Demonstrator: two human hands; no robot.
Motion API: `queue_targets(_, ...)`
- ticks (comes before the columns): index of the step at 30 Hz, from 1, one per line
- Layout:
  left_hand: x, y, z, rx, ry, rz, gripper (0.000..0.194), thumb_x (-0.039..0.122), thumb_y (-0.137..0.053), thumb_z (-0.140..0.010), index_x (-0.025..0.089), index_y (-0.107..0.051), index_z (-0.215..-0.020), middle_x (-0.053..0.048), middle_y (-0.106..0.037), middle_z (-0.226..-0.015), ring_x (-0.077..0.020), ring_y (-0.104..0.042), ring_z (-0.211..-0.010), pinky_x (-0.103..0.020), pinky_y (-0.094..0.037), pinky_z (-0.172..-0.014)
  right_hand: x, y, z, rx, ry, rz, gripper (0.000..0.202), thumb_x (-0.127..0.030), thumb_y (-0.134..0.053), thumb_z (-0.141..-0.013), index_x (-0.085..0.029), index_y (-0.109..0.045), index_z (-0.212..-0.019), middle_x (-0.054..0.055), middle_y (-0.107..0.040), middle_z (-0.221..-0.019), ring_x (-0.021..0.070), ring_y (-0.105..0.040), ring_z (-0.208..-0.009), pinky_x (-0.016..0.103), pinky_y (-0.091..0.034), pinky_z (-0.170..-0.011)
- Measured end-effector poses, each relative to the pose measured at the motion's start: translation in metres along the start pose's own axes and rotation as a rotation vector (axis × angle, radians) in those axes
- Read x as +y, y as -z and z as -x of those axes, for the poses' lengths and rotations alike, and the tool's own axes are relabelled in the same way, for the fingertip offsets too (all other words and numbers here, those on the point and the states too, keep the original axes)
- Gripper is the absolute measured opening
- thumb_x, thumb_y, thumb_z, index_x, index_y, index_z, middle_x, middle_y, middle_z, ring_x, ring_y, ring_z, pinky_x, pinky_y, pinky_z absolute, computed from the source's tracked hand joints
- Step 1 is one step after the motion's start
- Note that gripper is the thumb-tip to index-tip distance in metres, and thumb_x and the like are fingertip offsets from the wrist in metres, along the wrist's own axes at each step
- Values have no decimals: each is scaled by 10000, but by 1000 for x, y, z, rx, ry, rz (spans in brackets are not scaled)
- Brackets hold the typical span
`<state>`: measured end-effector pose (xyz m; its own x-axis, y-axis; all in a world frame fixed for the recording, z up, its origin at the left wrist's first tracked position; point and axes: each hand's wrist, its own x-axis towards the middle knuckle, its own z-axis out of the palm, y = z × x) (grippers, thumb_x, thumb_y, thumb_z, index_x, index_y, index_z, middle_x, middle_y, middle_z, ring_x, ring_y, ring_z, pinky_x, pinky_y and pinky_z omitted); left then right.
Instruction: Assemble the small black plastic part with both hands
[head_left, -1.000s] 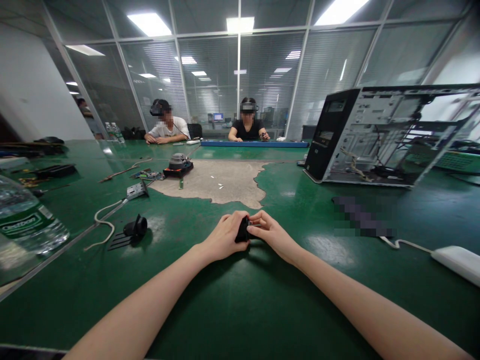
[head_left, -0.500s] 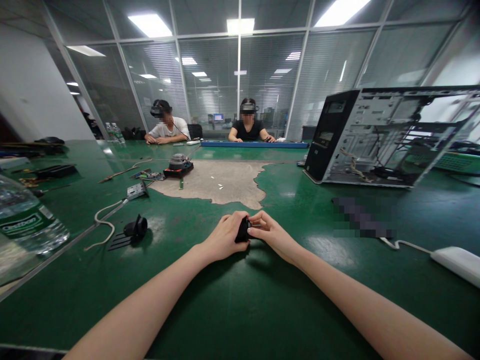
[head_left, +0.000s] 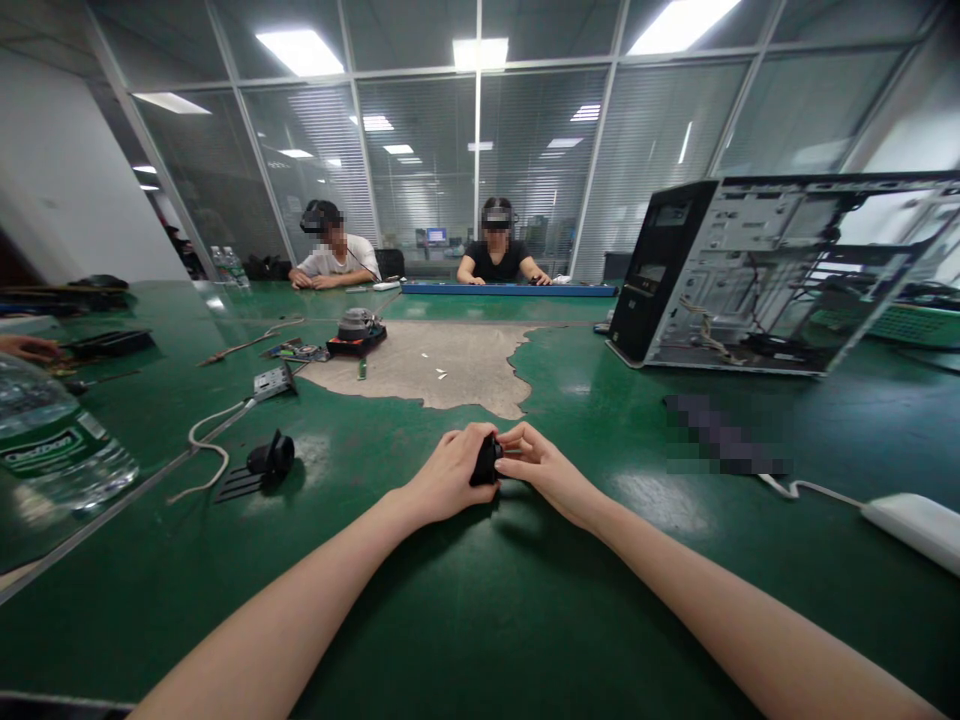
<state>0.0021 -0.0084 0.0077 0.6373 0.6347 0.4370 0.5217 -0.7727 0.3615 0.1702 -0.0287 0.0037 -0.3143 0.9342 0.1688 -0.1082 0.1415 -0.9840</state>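
Note:
My left hand (head_left: 454,468) is wrapped round a small black object (head_left: 487,461) just above the green tabletop (head_left: 480,610). Its kind is hard to make out, as the fingers cover much of it. From the other side, the fingertips of my right hand (head_left: 538,465) pinch its right end. Off to the left lies a black part (head_left: 271,456) with a round opening and several flat prongs. A small metal box (head_left: 273,381) with a white cable lies behind that part.
A water bottle (head_left: 60,440) stands at the left edge. An opened black computer case (head_left: 667,280) stands at the right, with a white power strip (head_left: 915,525) nearer me. A heatsink fan (head_left: 358,330) sits by the bare table patch. Two people sit across the table.
Another person's hand has come into view at the left edge behind the bottle. My hands and the black object have hardly moved.

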Motion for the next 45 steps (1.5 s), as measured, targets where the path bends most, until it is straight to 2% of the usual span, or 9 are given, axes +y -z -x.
queue_targets(8,0,1,1,-6,-4,0,538,245,-583,-663,235,-301,-1122,-45,-458,-1089,-208,-456,-1031,-386,-322,-906,4,-2,-4,92,-42,116,265,-306,-633,-666,-197,-502,-869,20,-559,-883,162,-542,-857,350,-408,-806)
queue_targets(15,-1,-1,1,-1,-8,-14,550,237,-579,-666,227,-287,-1132,-46,-461,-1087,-203,-460,-1023,-385,-322,-907,-1,-2,0,5,-5,33,287,-247,-664,-636,-221,-479,-854,-3,-563,-881,149,-544,-855,327,-410,-789)
queue_targets(18,-1,0,1,-2,-10,-12,561,248,-585,-665,226,-284,-1138,-50,-459,-1092,-208,-455,-1034,-387,-324,-907,-1,-3,0,36,13,28,217,-274,-625,-680,-213,-489,-836,-8,-566,-842,137,-544,-828,319,-407,-791)
queue_targets(24,0,0,0,-6,-11,-9,539,253,-579,-668,235,-300,-1130,-50,-459,-1092,-212,-457,-1034,-390,-332,-900,3,-3,-4,99,-51,84,268,-308,-629,-668,-203,-502,-879,14,-565,-862,151,-547,-825,338,-415,-781)
queue_targets(30,-1,-1,0,4,-10,-7,550,240,-582,-660,235,-293,-1128,-43,-460,-1080,-205,-465,-1018,-389,-326,-902,-2,-3,-1,8,-22,20,292,-239,-667,-629,-217,-476,-848,-1,-566,-879,152,-549,-853,331,-418,-781)
queue_targets(34,0,0,0,-3,-7,-3,566,252,-587,-657,240,-284,-1135,-45,-460,-1085,-214,-461,-1025,-397,-325,-902,-1,-2,-1,33,9,30,216,-274,-621,-685,-210,-481,-837,-8,-570,-849,136,-545,-837,323,-412,-797)
queue_targets(41,1,1,0,-1,-3,-1,538,245,-580,-661,234,-301,-1121,-47,-464,-1080,-211,-465,-1022,-394,-326,-905,5,-2,-4,85,-46,107,253,-288,-622,-681,-200,-501,-885,18,-566,-893,155,-545,-860,343,-412,-809)
queue_targets(45,1,1,0,-6,1,5,546,227,-580,-656,241,-299,-1123,-42,-464,-1082,-209,-465,-1024,-398,-323,-909,2,0,-2,2,-35,51,294,-257,-662,-641,-215,-472,-861,4,-571,-885,156,-557,-853,340,-428,-787)
